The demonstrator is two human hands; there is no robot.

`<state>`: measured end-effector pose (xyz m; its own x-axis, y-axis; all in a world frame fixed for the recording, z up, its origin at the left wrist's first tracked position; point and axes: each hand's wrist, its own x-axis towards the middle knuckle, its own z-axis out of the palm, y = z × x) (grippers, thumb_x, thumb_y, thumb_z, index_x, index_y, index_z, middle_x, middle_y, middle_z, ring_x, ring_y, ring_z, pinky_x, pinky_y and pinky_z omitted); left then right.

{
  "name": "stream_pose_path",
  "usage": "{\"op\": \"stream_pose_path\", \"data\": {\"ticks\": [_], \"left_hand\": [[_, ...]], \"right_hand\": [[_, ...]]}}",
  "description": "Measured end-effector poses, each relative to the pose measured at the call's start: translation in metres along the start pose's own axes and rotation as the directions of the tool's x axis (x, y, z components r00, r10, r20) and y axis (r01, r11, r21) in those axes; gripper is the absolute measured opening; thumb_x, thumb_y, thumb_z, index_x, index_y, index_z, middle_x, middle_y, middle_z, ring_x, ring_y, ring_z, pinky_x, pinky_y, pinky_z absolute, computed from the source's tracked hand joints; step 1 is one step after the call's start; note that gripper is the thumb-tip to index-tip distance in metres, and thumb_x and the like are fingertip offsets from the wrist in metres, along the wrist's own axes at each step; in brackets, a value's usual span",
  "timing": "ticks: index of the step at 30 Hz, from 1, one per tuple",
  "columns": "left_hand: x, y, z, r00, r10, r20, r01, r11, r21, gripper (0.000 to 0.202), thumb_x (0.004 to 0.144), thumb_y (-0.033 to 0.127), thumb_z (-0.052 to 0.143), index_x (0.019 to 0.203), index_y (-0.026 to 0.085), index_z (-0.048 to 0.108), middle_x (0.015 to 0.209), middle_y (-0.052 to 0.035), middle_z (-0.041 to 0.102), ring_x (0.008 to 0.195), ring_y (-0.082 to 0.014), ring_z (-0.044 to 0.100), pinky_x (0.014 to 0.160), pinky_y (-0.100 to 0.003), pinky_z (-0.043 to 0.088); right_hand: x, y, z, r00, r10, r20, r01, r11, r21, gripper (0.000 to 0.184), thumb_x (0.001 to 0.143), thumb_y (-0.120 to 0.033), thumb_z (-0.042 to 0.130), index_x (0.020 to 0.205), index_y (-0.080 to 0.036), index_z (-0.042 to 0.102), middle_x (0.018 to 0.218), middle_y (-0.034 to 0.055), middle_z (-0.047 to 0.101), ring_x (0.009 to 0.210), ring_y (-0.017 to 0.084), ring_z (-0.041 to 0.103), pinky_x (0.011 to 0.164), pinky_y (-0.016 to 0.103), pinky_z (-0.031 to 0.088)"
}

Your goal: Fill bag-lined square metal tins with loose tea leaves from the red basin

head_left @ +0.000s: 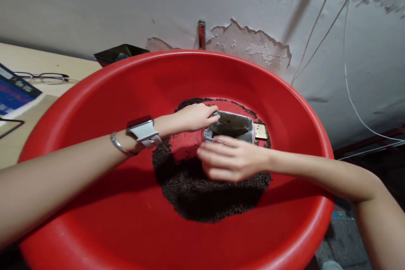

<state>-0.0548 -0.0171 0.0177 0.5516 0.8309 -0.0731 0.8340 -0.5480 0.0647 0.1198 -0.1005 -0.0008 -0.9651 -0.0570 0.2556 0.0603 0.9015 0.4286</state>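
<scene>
A foil-lined bag [238, 119] stands with its mouth open inside a large red basin [117, 215]. At its left rim, my left hand [196, 117] pinches the edge between thumb and fingers. My right hand [232, 159] is just in front of the bag's near side, back of the hand up, fingers stretched out to the left and slightly blurred. Its palm is hidden. Beneath and around it lies a pile of dark, dry shreds [202, 185] that look like loose tea leaves. To the right of the bag is a small pale-gold rectangular item [260, 131] with a dark edge.
On the wooden table [72, 69] at the left lie eyeglasses [52, 77] and a blue printed packet or booklet [15, 93]. A dark tray-like container [125, 52] sits behind the basin. Behind it all is a peeling wall [104, 8], with loose white cables [345, 50] hanging at the right.
</scene>
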Motion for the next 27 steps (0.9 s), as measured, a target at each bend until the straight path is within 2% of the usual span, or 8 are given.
{"op": "stream_pose_path", "data": {"ticks": [2,4,6,9,12,16,21,27], "left_hand": [[-0.001,0.001,-0.002,1.000,0.001,-0.011,-0.001,1.000,-0.016,0.035,0.092,0.040,0.028,0.094,0.018,0.055,0.083,-0.0090,0.066,0.067,-0.0179,0.058,0.058,-0.026,0.035],[-0.001,0.001,-0.002,1.000,0.003,-0.007,-0.004,1.000,-0.025,0.034,0.092,0.040,0.028,0.093,0.018,0.054,0.083,-0.0087,0.065,0.066,-0.0179,0.057,0.059,-0.027,0.034],[-0.001,0.001,-0.002,1.000,0.002,-0.002,-0.002,1.000,-0.026,0.034,0.092,0.040,0.028,0.093,0.018,0.054,0.083,-0.0089,0.065,0.067,-0.0184,0.057,0.059,-0.027,0.034],[-0.001,0.001,-0.001,1.000,0.002,-0.005,-0.003,0.999,-0.039,0.035,0.092,0.041,0.028,0.095,0.018,0.054,0.086,-0.0096,0.065,0.070,-0.0197,0.058,0.060,-0.027,0.034],[-0.001,0.000,0.000,1.000,0.008,-0.005,-0.008,0.999,-0.042,0.035,0.091,0.041,0.029,0.095,0.018,0.054,0.085,-0.0099,0.064,0.070,-0.0198,0.057,0.060,-0.028,0.034],[0.000,-0.001,0.001,1.000,0.015,-0.019,-0.015,0.999,-0.044,0.035,0.091,0.042,0.028,0.093,0.018,0.054,0.080,-0.0088,0.063,0.064,-0.0182,0.054,0.057,-0.028,0.032],[0.001,-0.003,0.002,1.000,0.015,-0.015,-0.016,0.999,-0.047,0.034,0.090,0.042,0.027,0.090,0.018,0.053,0.076,-0.0074,0.061,0.061,-0.0165,0.051,0.056,-0.028,0.031],[0.002,-0.003,0.003,0.999,0.018,-0.029,-0.019,1.000,-0.024,0.035,0.090,0.042,0.027,0.091,0.019,0.053,0.077,-0.0081,0.063,0.063,-0.0171,0.054,0.058,-0.028,0.033]], "right_hand": [[-0.005,-0.024,0.012,0.978,-0.135,0.162,0.108,0.981,0.163,0.024,0.094,-0.028,0.041,0.111,-0.016,0.054,0.126,0.0129,0.053,0.109,0.020,0.052,0.092,0.036,0.042],[-0.015,-0.044,0.030,0.911,-0.114,0.397,-0.027,0.943,0.332,0.037,0.092,-0.037,0.044,0.122,-0.017,0.050,0.131,0.0153,0.049,0.100,0.021,0.056,0.078,0.034,0.047],[-0.025,-0.055,0.047,0.818,-0.088,0.569,-0.198,0.885,0.421,0.047,0.093,-0.041,0.041,0.134,-0.017,0.042,0.134,0.0165,0.046,0.101,0.023,0.057,0.075,0.036,0.049],[-0.029,-0.052,0.056,0.655,-0.085,0.751,-0.445,0.759,0.475,0.059,0.092,-0.046,0.040,0.142,-0.015,0.034,0.134,0.0182,0.046,0.109,0.029,0.057,0.082,0.039,0.050],[-0.021,-0.042,0.049,0.506,-0.126,0.853,-0.598,0.662,0.452,0.079,0.083,-0.057,0.052,0.143,-0.010,0.032,0.139,0.0234,0.041,0.118,0.035,0.052,0.090,0.042,0.048],[-0.014,-0.037,0.043,0.453,-0.175,0.874,-0.648,0.608,0.458,0.096,0.070,-0.058,0.067,0.144,-0.009,0.029,0.143,0.0258,0.035,0.128,0.041,0.041,0.098,0.045,0.043],[-0.015,-0.037,0.046,0.395,-0.249,0.884,-0.692,0.552,0.465,0.097,0.070,-0.054,0.069,0.145,-0.008,0.028,0.143,0.0280,0.034,0.128,0.039,0.042,0.100,0.042,0.041],[-0.012,-0.033,0.044,0.383,-0.242,0.891,-0.706,0.545,0.452,0.087,0.069,-0.051,0.070,0.139,-0.007,0.042,0.126,0.0246,0.056,0.113,0.033,0.058,0.087,0.038,0.049]]}}
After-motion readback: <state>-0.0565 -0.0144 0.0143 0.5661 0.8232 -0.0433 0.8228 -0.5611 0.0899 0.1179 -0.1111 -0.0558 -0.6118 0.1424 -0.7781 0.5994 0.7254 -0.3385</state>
